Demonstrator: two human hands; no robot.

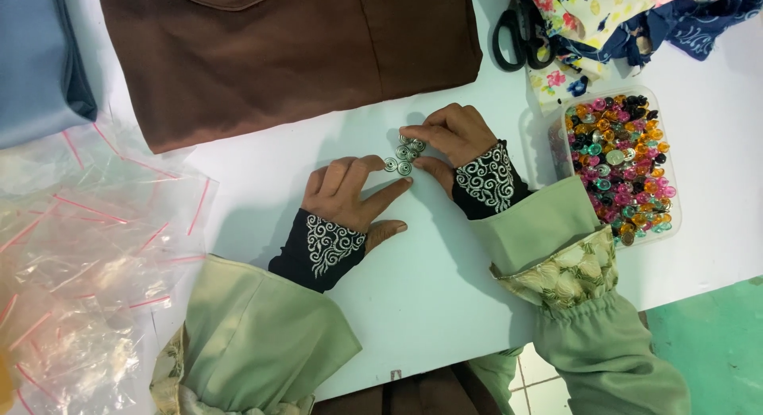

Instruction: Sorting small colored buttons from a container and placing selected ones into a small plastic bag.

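Several small silver spiral-patterned buttons [404, 154] lie in a tight cluster on the white table [429, 280]. My left hand [351, 195] rests flat on the table, its fingertips touching the cluster's left side. My right hand [450, 133] is curled over the cluster from the right, thumb and fingertips touching the buttons. Both wrists wear black cuffs with white scroll embroidery under pale green sleeves.
A folded brown garment [278, 57] lies behind the hands. A clear plastic box [618, 167] of colourful buttons stands at the right. Black scissors [520, 35] and floral fabric [604, 17] are at the back right. Clear plastic bags [87, 256] lie at left, blue cloth [36, 57] behind them.
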